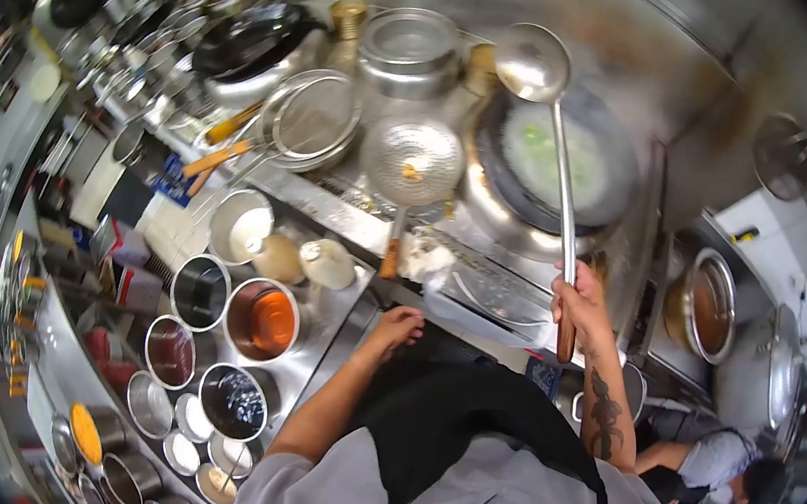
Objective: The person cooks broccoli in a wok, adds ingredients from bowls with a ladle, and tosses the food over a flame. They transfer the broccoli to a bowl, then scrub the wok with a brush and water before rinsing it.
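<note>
My right hand is closed around the long handle of a metal ladle, near its wooden end. The ladle's bowl is raised at the upper left edge of a wok on the stove. Steaming, pale liquid with green pieces fills the wok, partly blurred. In front of my apron, my left hand is loosely closed with nothing visible in it. Just beyond it lies a perforated skimmer with a wooden handle, a few brown bits in its bowl.
Several metal pots of sauces and seasonings, one with orange liquid, stand on the left counter. Mesh strainers and a lidded pot rest at the back. A pot of brown liquid is at right. Another person is at lower right.
</note>
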`<state>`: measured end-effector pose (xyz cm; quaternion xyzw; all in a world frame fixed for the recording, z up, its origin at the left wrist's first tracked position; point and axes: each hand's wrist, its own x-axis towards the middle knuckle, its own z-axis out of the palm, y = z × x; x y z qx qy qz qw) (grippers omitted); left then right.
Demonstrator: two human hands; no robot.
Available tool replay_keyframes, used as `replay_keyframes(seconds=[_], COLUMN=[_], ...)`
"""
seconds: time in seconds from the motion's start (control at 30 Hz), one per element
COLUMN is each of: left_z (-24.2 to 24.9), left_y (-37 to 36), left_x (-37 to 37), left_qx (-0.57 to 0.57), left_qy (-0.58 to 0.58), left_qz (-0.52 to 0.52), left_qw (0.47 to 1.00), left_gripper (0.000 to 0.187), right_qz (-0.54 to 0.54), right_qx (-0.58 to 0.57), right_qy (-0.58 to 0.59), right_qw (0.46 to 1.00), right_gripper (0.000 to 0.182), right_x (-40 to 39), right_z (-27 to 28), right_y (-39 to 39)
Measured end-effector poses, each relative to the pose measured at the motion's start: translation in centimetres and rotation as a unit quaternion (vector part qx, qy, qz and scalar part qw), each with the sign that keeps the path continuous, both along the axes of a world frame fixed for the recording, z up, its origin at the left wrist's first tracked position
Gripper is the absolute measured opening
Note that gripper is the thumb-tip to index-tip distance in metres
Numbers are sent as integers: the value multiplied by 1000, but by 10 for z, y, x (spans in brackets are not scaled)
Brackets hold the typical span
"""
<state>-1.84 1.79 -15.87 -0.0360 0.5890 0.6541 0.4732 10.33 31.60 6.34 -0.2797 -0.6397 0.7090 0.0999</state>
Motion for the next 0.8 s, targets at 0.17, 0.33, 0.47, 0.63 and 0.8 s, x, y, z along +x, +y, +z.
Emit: replay_keyframes(seconds=[0.17, 0.33, 0.47, 0.63, 0.8], left_z=[10, -23, -55, -85, -101], left_y=[11, 18, 36, 64, 90], left_x=[13, 32, 27, 1, -5], left_qx=[-41, -117, -129, -174, -207], left_qy=[-3, -10, -46, 1, 19], left_qz=[77, 114, 134, 102, 102], left_qw=[996, 986, 982, 979, 973], left_gripper=[20, 19, 26, 56, 72], right_qz=[-24, -57, -52, -2, 97], right_qx=[14, 129, 203, 248, 250], right_qy=[2, -23, -60, -92, -190], right_qw=[1000, 990, 976, 964, 945], right_gripper=[23, 19, 23, 26, 41], right_x=[56, 93, 111, 142, 185], right_z=[9, -1, 3, 15, 77], right_y=[50, 117, 159, 176, 149])
